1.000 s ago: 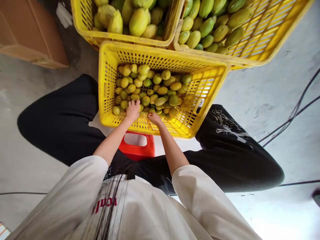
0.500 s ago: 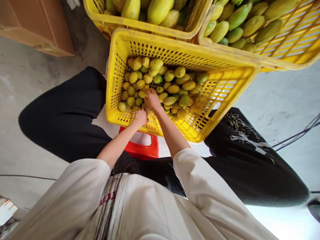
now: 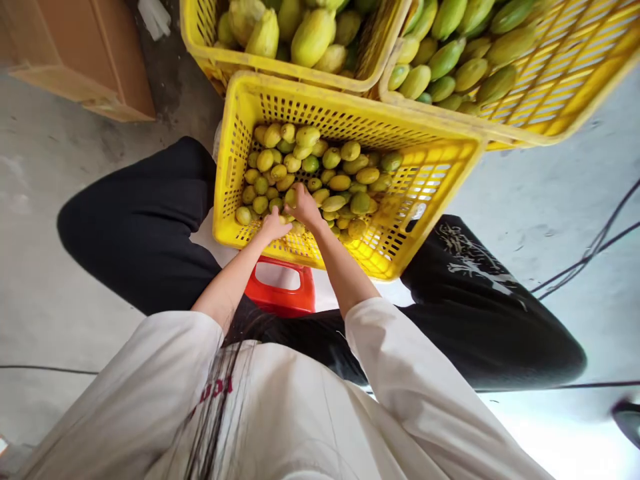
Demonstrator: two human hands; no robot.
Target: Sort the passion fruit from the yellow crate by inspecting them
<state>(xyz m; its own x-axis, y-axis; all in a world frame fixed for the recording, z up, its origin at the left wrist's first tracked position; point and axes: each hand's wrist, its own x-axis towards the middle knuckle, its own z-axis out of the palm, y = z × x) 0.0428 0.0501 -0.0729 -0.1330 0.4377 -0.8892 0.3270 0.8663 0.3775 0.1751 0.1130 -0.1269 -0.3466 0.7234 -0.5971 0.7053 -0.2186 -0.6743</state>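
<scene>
My right hand (image 3: 306, 208) is down in the yellow crate (image 3: 425, 187) with its fingers curled round a yellow-green fruit (image 3: 291, 198). Close beside it on the left, my left hand (image 3: 274, 225) has its thumb and fingers apart, low over the fruit near the crate's front wall. I see nothing held in that hand. Small oval fruits, yellow to green, lie loose around both hands, among them a greener one (image 3: 311, 164) and a yellow one (image 3: 340, 183). Fingertips of both hands are partly hidden among the fruit.
Behind stand two more yellow crates, one with large yellow-green fruit (image 3: 314, 40), the other with longer green fruit (image 3: 447, 59). A red plastic stool (image 3: 283, 303) is under the near edge. A cardboard box (image 3: 85, 53) stands at left; black cables (image 3: 593, 257) lie at right.
My left hand has moved slightly left, away from the right, and its fingers have spread. A fruit now shows in my right hand. The view has shifted a little.
</scene>
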